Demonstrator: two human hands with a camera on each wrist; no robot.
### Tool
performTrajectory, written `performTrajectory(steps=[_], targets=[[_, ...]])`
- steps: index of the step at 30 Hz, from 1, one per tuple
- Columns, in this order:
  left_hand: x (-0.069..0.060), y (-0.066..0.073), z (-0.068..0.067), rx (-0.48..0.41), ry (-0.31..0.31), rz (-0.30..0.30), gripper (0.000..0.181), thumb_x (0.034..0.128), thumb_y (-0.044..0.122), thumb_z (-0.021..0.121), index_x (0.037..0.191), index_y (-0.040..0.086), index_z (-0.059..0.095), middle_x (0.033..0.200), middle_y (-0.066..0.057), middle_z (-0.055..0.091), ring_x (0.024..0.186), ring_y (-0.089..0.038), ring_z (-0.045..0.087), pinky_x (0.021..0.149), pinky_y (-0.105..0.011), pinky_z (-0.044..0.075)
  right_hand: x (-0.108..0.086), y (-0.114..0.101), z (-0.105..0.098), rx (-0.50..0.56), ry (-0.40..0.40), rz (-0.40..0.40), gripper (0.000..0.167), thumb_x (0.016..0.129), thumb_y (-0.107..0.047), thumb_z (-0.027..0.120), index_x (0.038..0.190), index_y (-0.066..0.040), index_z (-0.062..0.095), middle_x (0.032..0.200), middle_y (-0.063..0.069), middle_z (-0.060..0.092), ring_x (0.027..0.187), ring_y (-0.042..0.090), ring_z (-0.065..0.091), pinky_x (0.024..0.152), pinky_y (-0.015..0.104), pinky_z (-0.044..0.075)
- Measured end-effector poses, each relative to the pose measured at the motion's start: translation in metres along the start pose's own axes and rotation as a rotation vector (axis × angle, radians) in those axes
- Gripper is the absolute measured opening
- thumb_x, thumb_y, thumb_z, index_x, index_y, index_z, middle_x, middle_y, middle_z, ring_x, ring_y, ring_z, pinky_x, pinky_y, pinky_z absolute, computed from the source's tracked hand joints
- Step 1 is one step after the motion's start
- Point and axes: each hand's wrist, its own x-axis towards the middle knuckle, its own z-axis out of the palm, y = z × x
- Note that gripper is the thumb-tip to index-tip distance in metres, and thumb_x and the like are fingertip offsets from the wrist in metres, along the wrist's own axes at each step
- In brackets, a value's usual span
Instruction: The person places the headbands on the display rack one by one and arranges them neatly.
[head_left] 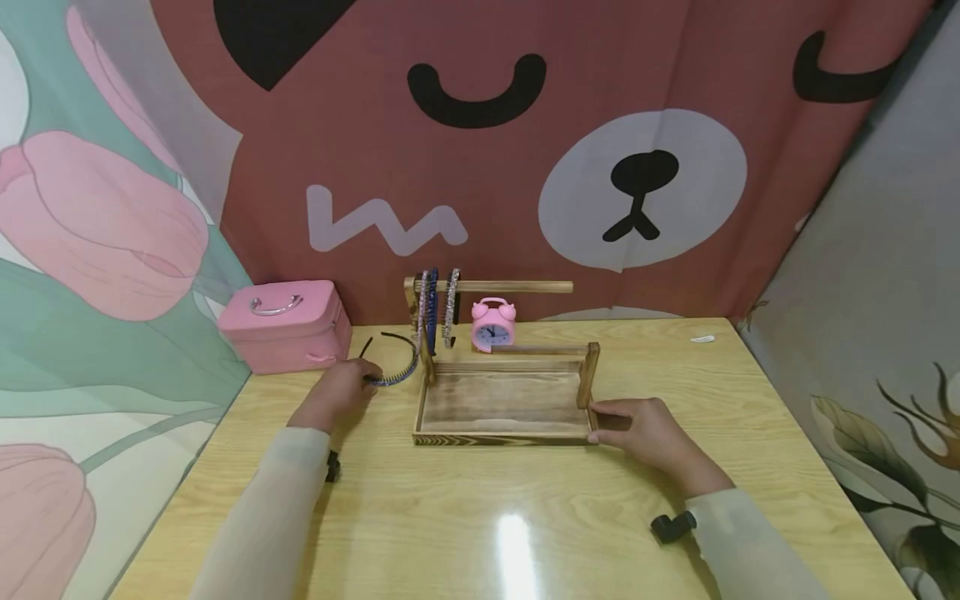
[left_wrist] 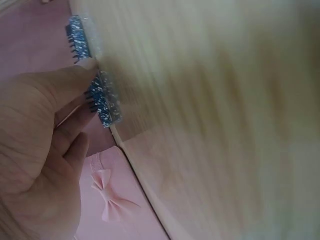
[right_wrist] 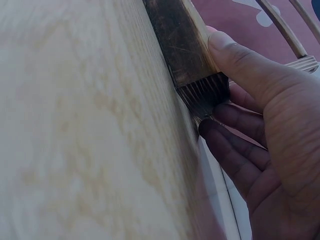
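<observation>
My left hand (head_left: 339, 393) pinches a glittery blue headband (head_left: 396, 379) between thumb and fingers, left of the wooden rack. In the left wrist view, comb teeth line the inner edge of this headband (left_wrist: 102, 100). My right hand (head_left: 651, 432) grips the near right corner of the wooden rack (head_left: 502, 439). The right wrist view has the thumb at the upper edge of the tray wall (right_wrist: 181, 42) and the fingers against its end. Several headbands (head_left: 432, 308), pink, blue and silver, hang at the left end of the rack's upper bar (head_left: 517, 287).
A pink case (head_left: 281, 337) with a metal handle stands at the back left, close to my left hand. Behind the rack is a pink alarm clock (head_left: 492, 327). A small white object (head_left: 702, 339) lies at the back right. Printed cloth hangs behind the table.
</observation>
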Motion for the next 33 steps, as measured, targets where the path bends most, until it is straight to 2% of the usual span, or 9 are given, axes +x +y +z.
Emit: performTrajectory(steps=[7,9,12,16,19,23,26,27,33], targets=[[0.001,0.0,0.002,0.046,0.004,0.075,0.014,0.0993,-0.001,0.075,0.102,0.01,0.083,0.106,-0.01,0.079,0.106,-0.032,0.076,0.098,-0.053,0.064,0.0,-0.002,0.002,-0.006,-0.004,0.006,0.059,0.088,-0.047,0.091,0.134,-0.012,0.08,0.132,0.012,0.079,0.13,0.041,0.071,0.109,0.062,0.059],[-0.001,0.004,0.001,0.006,0.008,0.065,0.012,0.1006,0.001,0.075,0.107,0.007,0.083,0.11,-0.012,0.08,0.109,-0.035,0.075,0.1,-0.055,0.063,0.0,-0.002,0.003,-0.003,-0.005,0.006,0.059,0.088,-0.047,0.091,0.134,-0.012,0.08,0.132,0.012,0.079,0.13,0.041,0.071,0.108,0.062,0.059],[-0.004,0.014,-0.003,-0.127,0.021,0.008,0.016,0.105,0.007,0.072,0.117,0.003,0.081,0.121,-0.017,0.078,0.117,-0.041,0.073,0.105,-0.059,0.06,0.0,-0.002,0.004,-0.001,-0.007,0.005,0.06,0.087,-0.048,0.091,0.134,-0.012,0.08,0.132,0.013,0.079,0.129,0.041,0.071,0.108,0.062,0.059],[-0.01,0.03,-0.016,-0.394,0.078,-0.087,0.028,0.1106,0.019,0.067,0.13,0.001,0.076,0.127,-0.02,0.077,0.117,-0.037,0.073,0.103,-0.057,0.061,-0.001,0.001,0.003,-0.002,-0.007,0.013,0.061,0.087,-0.048,0.092,0.135,-0.014,0.079,0.133,0.012,0.078,0.131,0.04,0.071,0.109,0.061,0.059],[-0.012,0.039,-0.027,-0.649,0.135,-0.169,0.035,0.1122,0.028,0.065,0.135,0.002,0.072,0.121,-0.011,0.078,0.109,-0.018,0.072,0.099,-0.037,0.063,-0.001,0.003,0.002,-0.003,-0.004,0.015,0.061,0.087,-0.048,0.092,0.136,-0.015,0.079,0.134,0.011,0.078,0.132,0.04,0.07,0.11,0.061,0.059],[-0.015,0.049,-0.036,-1.17,0.223,-0.224,0.024,0.1139,0.023,0.061,0.126,0.005,0.072,0.109,0.002,0.075,0.098,-0.004,0.068,0.09,-0.016,0.06,-0.001,0.004,0.001,-0.004,-0.001,0.012,0.061,0.087,-0.049,0.092,0.135,-0.014,0.079,0.134,0.011,0.078,0.131,0.04,0.07,0.109,0.061,0.059],[-0.02,0.053,-0.038,-1.513,0.269,-0.19,0.021,0.1152,0.014,0.055,0.117,0.01,0.076,0.105,0.004,0.074,0.093,-0.006,0.068,0.085,-0.017,0.06,-0.001,0.003,0.002,-0.003,0.002,0.012,0.061,0.087,-0.049,0.091,0.135,-0.014,0.079,0.134,0.012,0.078,0.131,0.041,0.071,0.109,0.062,0.059],[-0.022,0.054,-0.038,-1.58,0.281,-0.175,0.023,0.1154,0.013,0.054,0.115,0.011,0.077,0.103,0.003,0.074,0.092,-0.008,0.068,0.083,-0.018,0.06,-0.001,0.003,0.002,-0.003,0.001,0.008,0.061,0.087,-0.049,0.091,0.135,-0.014,0.079,0.134,0.012,0.078,0.131,0.041,0.07,0.109,0.062,0.059],[-0.035,0.062,-0.043,-1.798,0.319,-0.08,0.032,0.1144,-0.001,0.046,0.128,0.005,0.075,0.108,-0.001,0.075,0.095,-0.011,0.068,0.087,-0.023,0.058,-0.001,0.002,0.001,-0.013,-0.002,0.007,0.062,0.086,-0.05,0.091,0.135,-0.014,0.079,0.134,0.012,0.078,0.131,0.041,0.071,0.109,0.062,0.059]])
